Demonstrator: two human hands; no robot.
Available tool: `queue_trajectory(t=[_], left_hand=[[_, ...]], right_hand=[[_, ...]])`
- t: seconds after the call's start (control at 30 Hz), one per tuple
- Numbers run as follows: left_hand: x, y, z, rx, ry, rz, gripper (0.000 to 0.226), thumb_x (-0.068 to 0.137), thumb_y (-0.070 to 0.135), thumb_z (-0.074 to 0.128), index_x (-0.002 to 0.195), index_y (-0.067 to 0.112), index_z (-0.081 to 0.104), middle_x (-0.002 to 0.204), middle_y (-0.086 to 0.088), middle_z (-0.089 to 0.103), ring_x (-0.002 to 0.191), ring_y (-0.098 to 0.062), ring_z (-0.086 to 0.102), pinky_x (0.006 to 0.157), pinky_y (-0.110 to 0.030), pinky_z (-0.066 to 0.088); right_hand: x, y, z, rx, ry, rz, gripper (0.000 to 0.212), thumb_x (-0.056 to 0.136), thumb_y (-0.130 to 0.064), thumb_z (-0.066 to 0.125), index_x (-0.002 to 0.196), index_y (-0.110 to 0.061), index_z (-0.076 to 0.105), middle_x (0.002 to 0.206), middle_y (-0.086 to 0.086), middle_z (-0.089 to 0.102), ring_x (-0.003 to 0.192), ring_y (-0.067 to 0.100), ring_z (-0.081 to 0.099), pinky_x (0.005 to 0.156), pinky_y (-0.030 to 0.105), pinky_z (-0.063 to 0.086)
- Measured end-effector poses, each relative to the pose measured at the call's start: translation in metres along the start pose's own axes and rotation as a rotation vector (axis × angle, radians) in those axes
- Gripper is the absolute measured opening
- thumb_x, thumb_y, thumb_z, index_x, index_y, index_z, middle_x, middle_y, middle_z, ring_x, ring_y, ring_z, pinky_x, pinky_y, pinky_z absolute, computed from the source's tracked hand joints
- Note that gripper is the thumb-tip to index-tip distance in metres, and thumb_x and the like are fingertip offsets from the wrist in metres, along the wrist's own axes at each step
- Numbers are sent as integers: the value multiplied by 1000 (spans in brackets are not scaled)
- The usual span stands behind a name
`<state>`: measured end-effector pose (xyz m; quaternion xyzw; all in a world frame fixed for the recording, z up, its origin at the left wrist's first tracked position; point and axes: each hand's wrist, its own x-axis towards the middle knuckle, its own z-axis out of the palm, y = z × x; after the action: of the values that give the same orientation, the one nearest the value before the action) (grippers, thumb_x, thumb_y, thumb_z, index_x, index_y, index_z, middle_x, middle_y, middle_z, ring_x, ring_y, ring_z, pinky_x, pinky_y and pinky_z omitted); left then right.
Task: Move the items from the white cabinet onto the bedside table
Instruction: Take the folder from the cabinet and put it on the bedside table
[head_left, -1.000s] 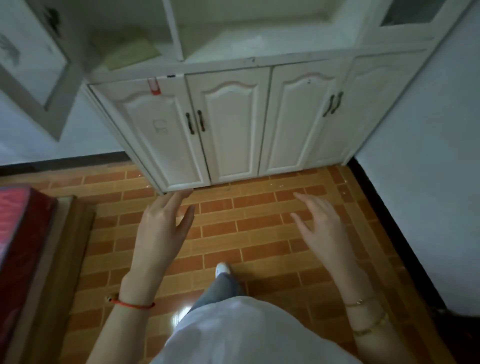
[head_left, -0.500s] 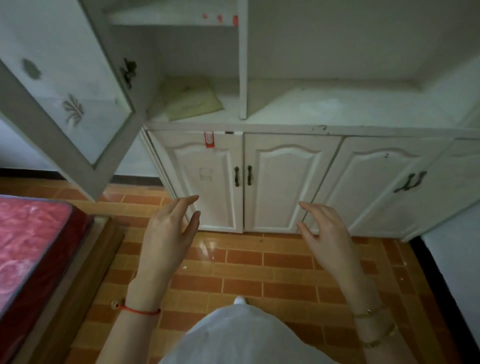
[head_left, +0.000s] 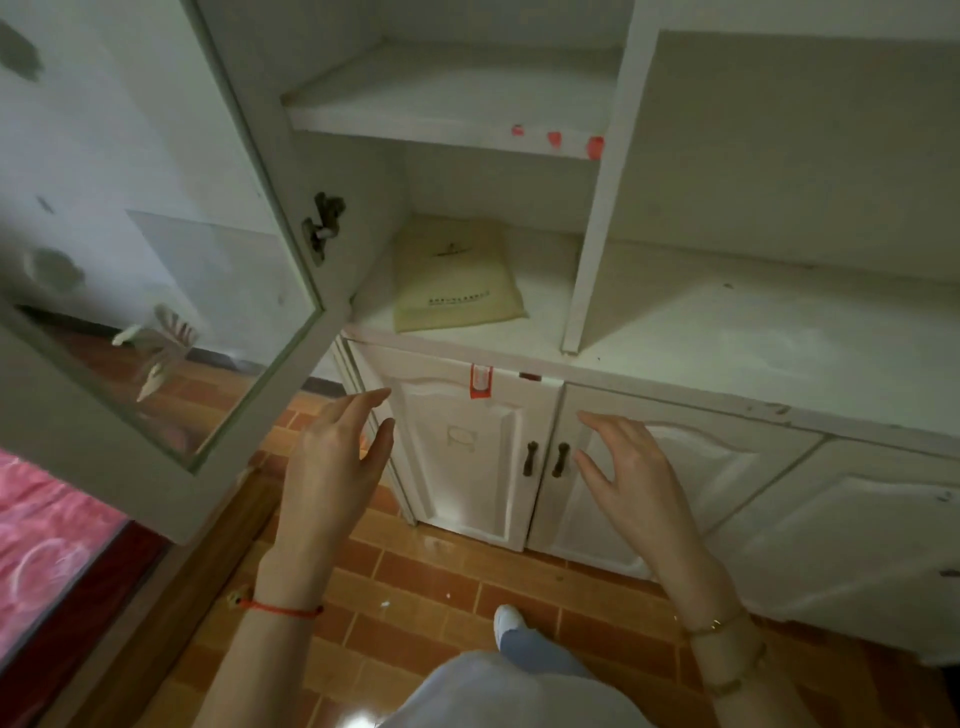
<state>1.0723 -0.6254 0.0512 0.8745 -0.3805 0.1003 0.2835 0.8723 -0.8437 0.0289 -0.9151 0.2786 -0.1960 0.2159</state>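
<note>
Head cam: white cabinet (head_left: 727, 332) w/ glass door (head_left: 156, 249) hanging open on left. Yellowish envelope (head_left: 457, 280) lying flat in left compartment, lower shelf. Left hand (head_left: 337, 467) & right hand (head_left: 628, 483) both hovering in front of lower doors, fingers spread, gripping nothing, well below envelope

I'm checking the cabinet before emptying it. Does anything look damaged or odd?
Red smudges mark the front edge of the upper shelf, and a red-and-white sticker hangs on the lower left door. The yellowish packet lies slightly askew. Nothing looks broken or spilled.
</note>
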Motion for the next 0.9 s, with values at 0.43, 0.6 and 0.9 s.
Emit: queue_trajectory(t=[0.43, 0.6, 0.9], left_hand=[[136, -28, 60, 12, 50, -208, 35, 96, 23, 60, 129, 14, 61, 125, -6, 66, 111, -26, 63, 95, -43, 52], [183, -51, 85, 51, -21, -253, 35, 97, 27, 58, 129, 15, 60, 123, -6, 66, 103, -27, 66, 86, -41, 55], [242, -84, 127, 81, -227, -335, 37, 96, 27, 54, 127, 7, 59, 121, -17, 61, 107, -37, 60, 83, -42, 52]], right_hand=[[190, 0, 57, 79, -134, -180, 42, 96, -29, 55, 135, -15, 51, 133, 2, 56, 123, 16, 49, 102, 24, 35], [247, -4, 85, -9, -93, -79, 41, 97, -28, 52, 134, -9, 52, 130, 9, 57, 120, 25, 50, 100, 35, 42], [312, 5, 118, -231, -63, 77, 37, 95, -34, 53, 109, 0, 61, 108, 20, 62, 101, 35, 53, 91, 39, 39]])
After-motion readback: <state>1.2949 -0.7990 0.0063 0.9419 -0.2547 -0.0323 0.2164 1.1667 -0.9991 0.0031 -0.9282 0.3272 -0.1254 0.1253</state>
